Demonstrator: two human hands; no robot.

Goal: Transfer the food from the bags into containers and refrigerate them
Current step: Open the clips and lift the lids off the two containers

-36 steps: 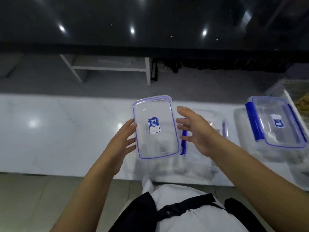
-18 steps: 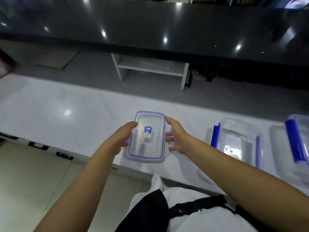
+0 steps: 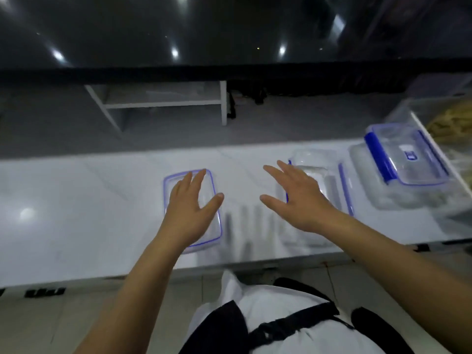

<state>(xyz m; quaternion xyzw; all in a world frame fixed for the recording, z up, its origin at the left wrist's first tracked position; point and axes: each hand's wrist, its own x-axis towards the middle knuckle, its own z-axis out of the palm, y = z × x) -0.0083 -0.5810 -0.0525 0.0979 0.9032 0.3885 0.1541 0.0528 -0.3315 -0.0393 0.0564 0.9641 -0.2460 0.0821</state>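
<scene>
Where both hands held the lid a second ago, it now lies flat on the white bench; left hand spread over it, right hand spread above the open container.

The lid on the left is clear, smooth plastic with a blue rim. The closed container at far right is clear plastic with glossy blue clips. The white countertop looks polished and glossy, like marble.
</scene>
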